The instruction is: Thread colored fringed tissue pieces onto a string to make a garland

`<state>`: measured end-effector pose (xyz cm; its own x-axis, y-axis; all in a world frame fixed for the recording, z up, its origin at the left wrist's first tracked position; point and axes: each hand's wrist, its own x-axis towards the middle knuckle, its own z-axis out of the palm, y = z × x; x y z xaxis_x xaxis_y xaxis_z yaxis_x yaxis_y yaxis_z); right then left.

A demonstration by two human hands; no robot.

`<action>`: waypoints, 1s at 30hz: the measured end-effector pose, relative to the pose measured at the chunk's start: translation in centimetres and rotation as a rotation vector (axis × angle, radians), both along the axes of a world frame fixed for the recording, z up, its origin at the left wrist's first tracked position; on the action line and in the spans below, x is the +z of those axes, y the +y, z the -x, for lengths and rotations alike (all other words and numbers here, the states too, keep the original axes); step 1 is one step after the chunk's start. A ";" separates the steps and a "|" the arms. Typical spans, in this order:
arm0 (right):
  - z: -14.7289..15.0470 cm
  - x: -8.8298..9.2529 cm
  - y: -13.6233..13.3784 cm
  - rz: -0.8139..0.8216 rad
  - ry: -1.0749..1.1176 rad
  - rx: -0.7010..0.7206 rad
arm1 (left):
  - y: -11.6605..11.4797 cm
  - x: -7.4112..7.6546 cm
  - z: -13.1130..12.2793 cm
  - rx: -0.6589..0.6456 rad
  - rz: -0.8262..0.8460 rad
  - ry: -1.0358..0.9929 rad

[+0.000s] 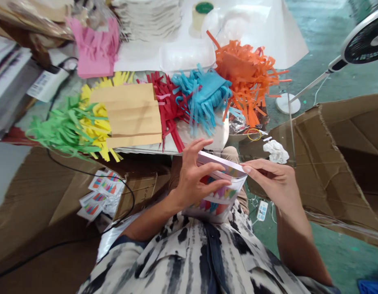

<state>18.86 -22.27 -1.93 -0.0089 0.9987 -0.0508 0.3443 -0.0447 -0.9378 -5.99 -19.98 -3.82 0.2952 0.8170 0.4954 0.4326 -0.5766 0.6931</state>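
From the head view, a glossy white paper packet printed with multicoloured triangles [218, 200] sits tilted between the person's two bare hands, above their lap. The left hand [192, 181] wraps across its face, with the fingers closed and gripping it. The right hand [276, 183] reaches in from the packet's right side, its fingertips pinched together on the upper corner.

Beyond the packet lies a heap of fringed cut paper: a red fringed paper strip [167, 106], a blue fringed paper strip [201, 98], and an orange fringed paper strip [247, 81]. Farther left of the packet are a green fringed paper strip [65, 130], a yellow fringed paper strip [98, 122], and a plain tan kraft-paper sheet [126, 114]. A small stack of printed paper cards [100, 192] rests on brown cardboard to the packet's left, with a black cable [85, 171] curving beside it. A crumpled white tissue [276, 151] lies just past the right hand.

The main risk seems to be the right-hand pinch, which holds only a corner: a sudden tug could crease or tear the thin paper. If that corner slipped, the packet would pivot in the left hand and might drop. A wide elbow movement could also catch the black cable and drag the printed cards, while reaching forward could snag the loose fringes.
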 end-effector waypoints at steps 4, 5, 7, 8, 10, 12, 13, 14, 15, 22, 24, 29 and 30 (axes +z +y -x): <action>-0.2 -0.2 -0.2 0.005 -0.006 -0.015 | 0.5 0.3 -0.4 -0.076 -0.027 0.053; -0.3 -0.3 -0.2 0.006 0.006 -0.015 | 0.7 0.3 -0.5 -0.084 -0.016 0.052; -0.6 -0.4 -0.3 0.013 0.043 -0.008 | 0.9 0.4 -0.5 -0.092 0.007 0.038; -0.7 -0.5 -0.3 0.015 0.064 -0.005 | 0.9 0.4 -0.5 -0.095 0.016 0.024; -1.0 -0.6 -0.3 0.011 0.093 0.010 | 1.0 0.3 -0.5 -0.098 0.034 -0.007; -1.3 -0.7 -0.2 -0.011 0.101 0.051 | 0.9 0.1 -0.3 -0.091 0.058 -0.033; -1.4 -0.8 -0.1 -0.024 0.105 0.080 | 0.9 -0.1 -0.3 -0.081 0.067 -0.047; -1.5 -0.9 -0.1 -0.036 0.111 0.111 | 0.8 -0.2 -0.2 -0.072 0.075 -0.063; -1.6 -1.0 0.0 -0.046 0.117 0.136 | 0.8 -0.4 -0.1 -0.065 0.080 -0.081; -1.9 -1.3 0.2 -0.046 0.117 0.130 | 1.1 -1.7 0.6 -0.061 0.330 -0.482; -1.9 -1.3 0.2 -0.049 0.115 0.118 | 1.0 -2.0 0.9 -0.063 0.456 -0.621; -2.1 -1.8 0.6 -0.069 0.100 0.132 | 0.5 -2.6 1.5 -0.041 0.647 -0.769; -2.1 -2.0 0.7 -0.068 0.092 0.132 | 0.5 -2.7 1.6 -0.036 0.648 -0.775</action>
